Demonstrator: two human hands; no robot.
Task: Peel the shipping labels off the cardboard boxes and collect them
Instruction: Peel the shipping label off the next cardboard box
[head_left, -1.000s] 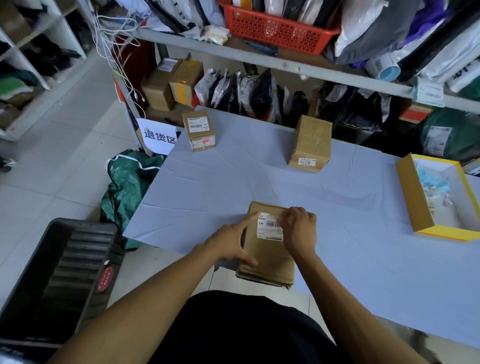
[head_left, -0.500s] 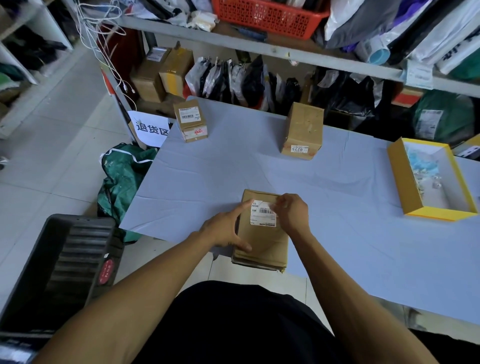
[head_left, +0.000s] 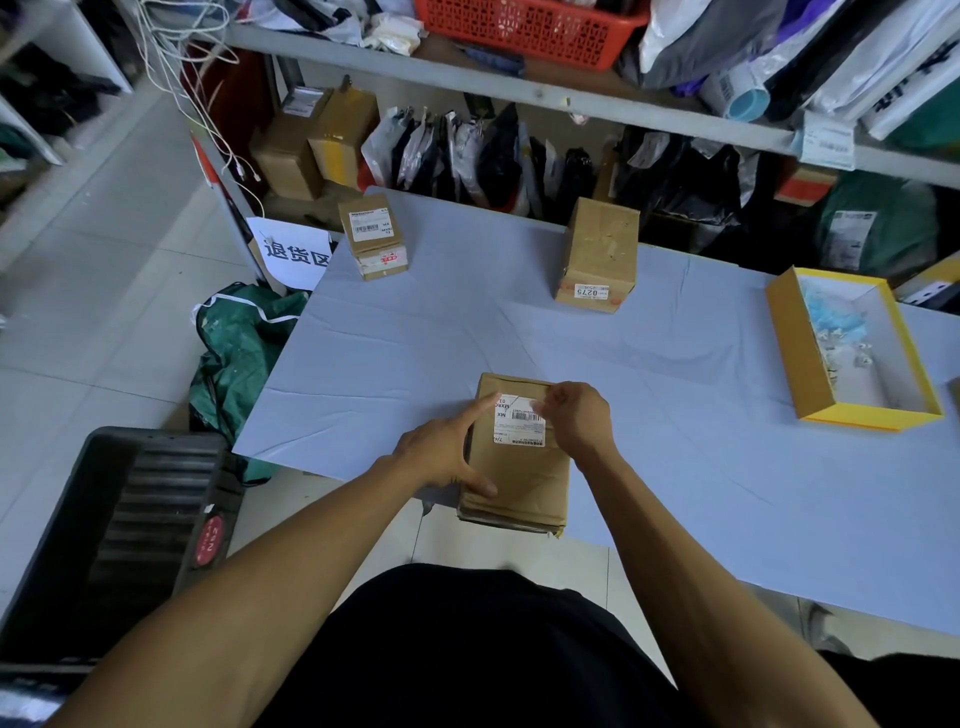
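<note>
A table (head_left: 675, 415) covered with a pale blue cloth stands in a storeroom with full shelves behind it. A flat brown cardboard box (head_left: 517, 467) lies at the near edge of the table. The left hand (head_left: 441, 452) presses the box on its left side, fingers spread, index finger touching the white shipping label (head_left: 514, 423). The right hand (head_left: 579, 415) pinches the label's upper right corner. Two more brown boxes, a small one (head_left: 371, 236) and a taller one (head_left: 600, 254), stand well apart at the far side, and an open yellow box (head_left: 795, 358) stands at the right.
</note>
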